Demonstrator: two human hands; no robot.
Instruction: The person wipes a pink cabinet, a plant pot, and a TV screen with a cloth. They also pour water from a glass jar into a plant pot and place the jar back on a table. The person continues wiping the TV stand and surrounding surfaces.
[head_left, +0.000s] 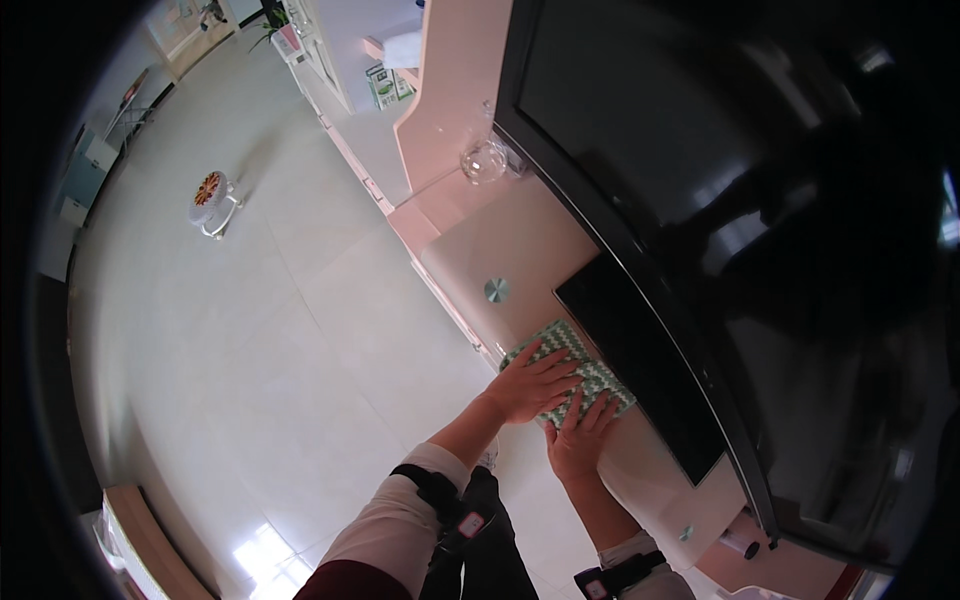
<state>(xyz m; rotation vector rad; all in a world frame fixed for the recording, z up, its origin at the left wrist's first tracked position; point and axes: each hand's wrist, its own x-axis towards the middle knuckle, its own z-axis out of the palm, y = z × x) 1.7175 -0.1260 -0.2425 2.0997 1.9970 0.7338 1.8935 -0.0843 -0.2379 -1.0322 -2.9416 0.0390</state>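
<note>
A green-and-white zigzag-patterned cloth (559, 341) lies folded on the glossy glass top (480, 247) of a pink TV cabinet. My left hand (534, 382) rests flat across the cloth, its fingers spread toward the television. Lower down, the fingers of my right hand (581, 439) lie apart over the cloth's near corner, close beside my left fingers. Neither hand visibly pinches the fabric, and part of it is hidden beneath them. Just past the cloth is the black rectangular base (645, 367) of a large television (697, 187).
Round metal discs (496, 289) show on the glass top. A clear glass globe (482, 161) stands near the television's corner. Green-and-white boxes (386, 86) sit on the cabinet farther back. A small wheeled stool (212, 201) stands on the tiled floor (300, 315). A dark cylinder (741, 534) lies under the glass.
</note>
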